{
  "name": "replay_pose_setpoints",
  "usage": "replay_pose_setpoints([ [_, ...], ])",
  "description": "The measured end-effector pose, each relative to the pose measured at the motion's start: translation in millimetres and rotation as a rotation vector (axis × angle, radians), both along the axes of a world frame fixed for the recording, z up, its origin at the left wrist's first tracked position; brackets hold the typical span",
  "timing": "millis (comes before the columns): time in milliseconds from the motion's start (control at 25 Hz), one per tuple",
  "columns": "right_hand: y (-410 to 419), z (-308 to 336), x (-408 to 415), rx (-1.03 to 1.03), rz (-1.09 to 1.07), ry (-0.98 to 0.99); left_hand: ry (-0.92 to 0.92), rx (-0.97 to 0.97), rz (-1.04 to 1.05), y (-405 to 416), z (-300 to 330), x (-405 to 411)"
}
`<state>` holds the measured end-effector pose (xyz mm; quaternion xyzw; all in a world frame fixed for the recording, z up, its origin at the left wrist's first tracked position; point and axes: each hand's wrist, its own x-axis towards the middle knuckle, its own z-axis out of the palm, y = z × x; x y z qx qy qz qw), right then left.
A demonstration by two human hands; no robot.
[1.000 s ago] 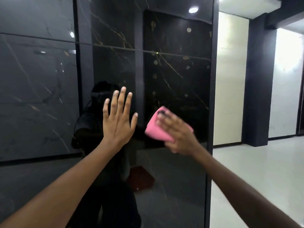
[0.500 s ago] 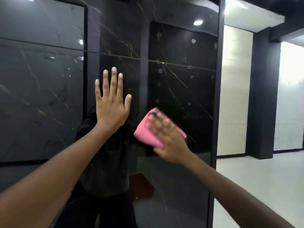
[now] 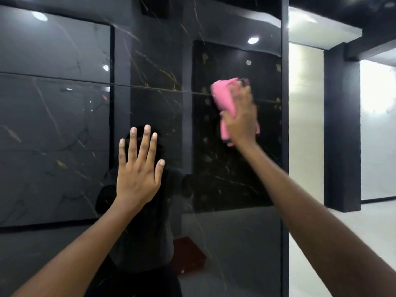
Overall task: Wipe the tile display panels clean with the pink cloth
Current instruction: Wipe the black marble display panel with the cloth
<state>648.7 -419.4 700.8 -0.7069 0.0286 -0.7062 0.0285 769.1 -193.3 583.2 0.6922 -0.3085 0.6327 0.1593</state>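
A tall glossy black marble tile panel [image 3: 225, 179] with gold veins stands right in front of me. My right hand [image 3: 241, 118] grips a crumpled pink cloth [image 3: 224, 97] and holds it against the panel's upper right, over a thin horizontal seam [image 3: 150, 86]. The cloth shows above, left of and below the hand, which is blurred. My left hand [image 3: 137, 174] lies flat on the panel lower down and to the left, fingers straight and spread. Pale spots dot the dark area around the cloth.
Another dark tile panel [image 3: 53, 136] adjoins on the left. The wiped panel ends at a black vertical edge [image 3: 284, 146]; beyond it lie a white floor [image 3: 342, 232], a dark pillar [image 3: 341, 125] and pale wall panels. My reflection shows in the gloss.
My right hand has carried the cloth up and to the right, from mid-panel to the horizontal seam. My left hand stays flat on the panel. The view has tilted upward.
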Motion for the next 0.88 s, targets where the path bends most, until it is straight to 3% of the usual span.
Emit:
replay_pose_setpoints([
  [120,45,-119,10,-0.43,0.019,0.274,0.08,-0.02,-0.1,6,-7,-6],
  [200,34,-188,-2,-0.517,-0.04,0.399,0.152,-0.027,-0.132,9,-47,-17],
  [320,30,-263,-24,-0.114,-0.141,0.388,0.284,0.031,-0.214,14,-157,-45],
  [400,43,-322,-32,0.173,-0.097,0.352,0.423,0.066,-0.334,19,-238,-64],
  [560,85,-451,-60,0.494,0.041,0.44,0.74,0.125,-0.461,25,-361,-84],
  [640,107,-497,-74,0.794,0.077,0.608,0.917,0.248,-0.432,30,-405,-93],
  [760,131,-531,-94,1.299,-0.056,1.009,1.37,0.432,-0.263,40,-428,-114],
  [880,147,-536,-101,1.544,-0.204,1.412,1.681,0.721,-0.062,47,-439,-130],
])
